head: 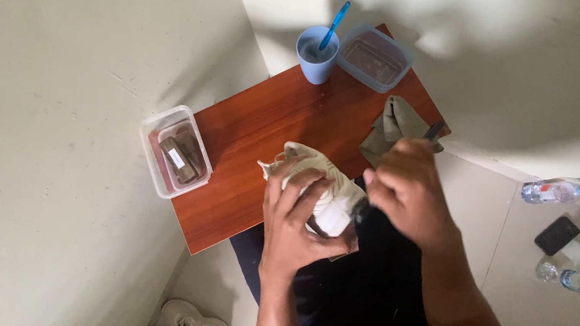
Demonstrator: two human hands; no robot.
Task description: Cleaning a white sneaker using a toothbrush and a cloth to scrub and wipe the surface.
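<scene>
Cream walls close in on a small reddish wooden table [246, 127] in the corner, and I'm working right at its near edge. My left hand [297, 216] wraps around a white sneaker [320, 181], steadying it above my lap. My right hand [407, 191] is clenched on a dark-handled tool [431, 132], probably a brush, pressed at the shoe. An olive cloth [393, 126] lies just beside it. Further back: a clear tub [176, 151] overhanging the left edge, a lidded container [373, 58], and a blue cup [318, 54] with a blue toothbrush [335, 25].
</scene>
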